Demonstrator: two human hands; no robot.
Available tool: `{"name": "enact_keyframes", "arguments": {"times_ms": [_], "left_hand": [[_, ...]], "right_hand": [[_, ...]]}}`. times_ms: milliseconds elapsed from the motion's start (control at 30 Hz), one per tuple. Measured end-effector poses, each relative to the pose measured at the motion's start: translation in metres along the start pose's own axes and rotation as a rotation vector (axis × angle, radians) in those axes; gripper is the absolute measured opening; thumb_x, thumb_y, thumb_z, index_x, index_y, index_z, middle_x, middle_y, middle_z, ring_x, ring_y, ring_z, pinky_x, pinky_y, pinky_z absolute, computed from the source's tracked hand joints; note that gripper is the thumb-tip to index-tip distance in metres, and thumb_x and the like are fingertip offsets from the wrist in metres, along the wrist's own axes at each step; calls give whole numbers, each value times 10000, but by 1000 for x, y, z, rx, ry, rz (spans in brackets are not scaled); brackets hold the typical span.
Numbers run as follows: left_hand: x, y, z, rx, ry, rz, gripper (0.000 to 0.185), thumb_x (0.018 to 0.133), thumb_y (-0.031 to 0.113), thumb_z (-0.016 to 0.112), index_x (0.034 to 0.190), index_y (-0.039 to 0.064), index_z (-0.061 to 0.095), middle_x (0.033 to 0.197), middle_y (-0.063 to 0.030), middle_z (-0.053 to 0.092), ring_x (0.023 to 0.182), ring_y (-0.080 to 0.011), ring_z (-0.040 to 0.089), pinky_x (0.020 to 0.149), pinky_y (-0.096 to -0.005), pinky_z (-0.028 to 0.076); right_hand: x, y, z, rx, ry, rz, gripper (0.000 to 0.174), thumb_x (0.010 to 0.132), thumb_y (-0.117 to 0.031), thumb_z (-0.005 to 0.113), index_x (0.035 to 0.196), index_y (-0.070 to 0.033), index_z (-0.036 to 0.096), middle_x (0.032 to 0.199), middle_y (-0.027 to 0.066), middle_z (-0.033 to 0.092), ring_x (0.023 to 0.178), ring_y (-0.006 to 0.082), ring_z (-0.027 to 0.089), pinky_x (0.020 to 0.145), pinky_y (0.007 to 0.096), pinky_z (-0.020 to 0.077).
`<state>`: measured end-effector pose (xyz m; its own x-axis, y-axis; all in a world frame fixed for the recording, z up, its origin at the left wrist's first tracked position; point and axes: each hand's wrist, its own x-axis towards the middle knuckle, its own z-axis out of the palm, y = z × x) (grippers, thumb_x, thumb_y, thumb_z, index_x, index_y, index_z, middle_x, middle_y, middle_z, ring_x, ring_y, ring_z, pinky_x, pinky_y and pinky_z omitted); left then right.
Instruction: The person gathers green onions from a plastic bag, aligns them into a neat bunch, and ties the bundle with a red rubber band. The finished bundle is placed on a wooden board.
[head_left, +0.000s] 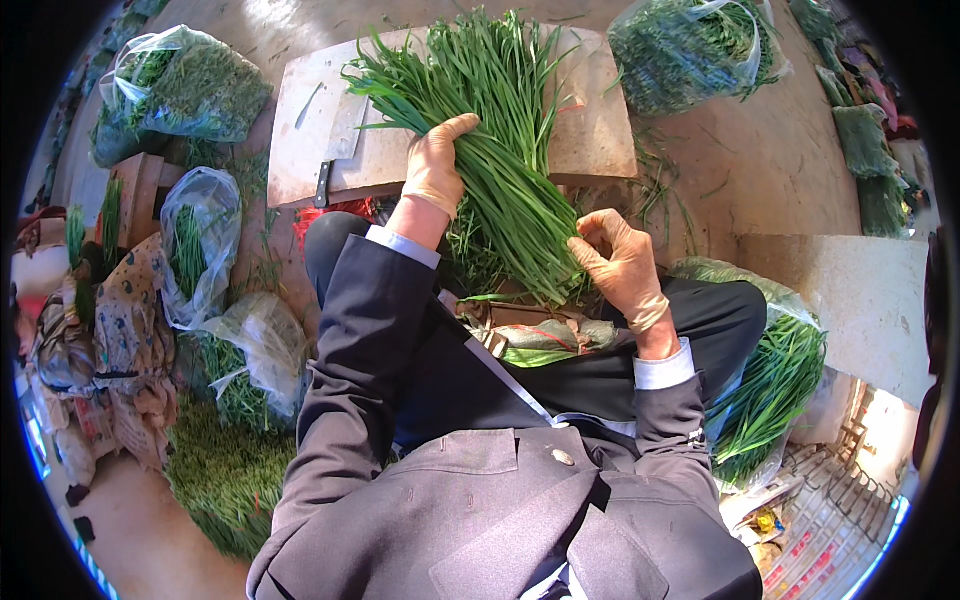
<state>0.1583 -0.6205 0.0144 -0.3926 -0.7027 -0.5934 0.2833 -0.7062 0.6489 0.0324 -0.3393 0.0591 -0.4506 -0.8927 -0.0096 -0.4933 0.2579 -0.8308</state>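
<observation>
My left hand (437, 163), in a thin glove, is closed around the middle of a bunch of long green leaves, seemingly garlic chives (517, 217). The bunch slants over the near edge of a pale board (600, 139), its stem ends towards me. At those stem ends, the thumb and forefinger of my gloved right hand (621, 262) pinch the bunch's right side; what lies between the fingertips is too small to tell. More loose chives (514, 82) lie on the board behind the bunch. To the left rests a cleaver (345, 135) with a black handle.
Plastic bags of greens stand at the far left (202, 90), far right (690, 52), near left (199, 247) and beside my right knee (780, 382). Packed greens (225, 472) stand at lower left. A pale panel (862, 307) is at right. Trimmings (480, 247) lie below the bunch.
</observation>
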Motion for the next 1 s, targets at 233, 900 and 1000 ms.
{"name": "enact_keyframes", "arguments": {"times_ms": [233, 900, 1000], "left_hand": [[1, 1, 1, -31, 31, -9, 173, 918, 104, 828, 1041, 11, 747, 940, -145, 792, 776, -329, 774, 749, -495, 680], [14, 21, -10, -139, 29, 14, 137, 932, 97, 825, 1016, 23, 747, 925, -148, 783, 760, -340, 761, 747, -520, 670], [13, 19, -12, -142, 36, 29, 140, 931, 97, 825, 1016, 18, 747, 923, -148, 781, 758, -337, 761, 738, -515, 672]], "right_hand": [[-3, 11, 14, -63, -22, -149, 322, 916, -109, 854, 1219, -97, 748, 1052, 125, 836, 990, 298, 825, 848, 384, 643], [-21, 55, -66, -488, -279, 218, 315, 908, -130, 856, 1196, -27, 782, 962, 79, 797, 913, 166, 731, 828, 324, 585], [-10, 18, -53, 187, -183, 369, 322, 963, -246, 874, 1176, -19, 792, 1006, 117, 830, 887, 186, 771, 820, 309, 594]]}}
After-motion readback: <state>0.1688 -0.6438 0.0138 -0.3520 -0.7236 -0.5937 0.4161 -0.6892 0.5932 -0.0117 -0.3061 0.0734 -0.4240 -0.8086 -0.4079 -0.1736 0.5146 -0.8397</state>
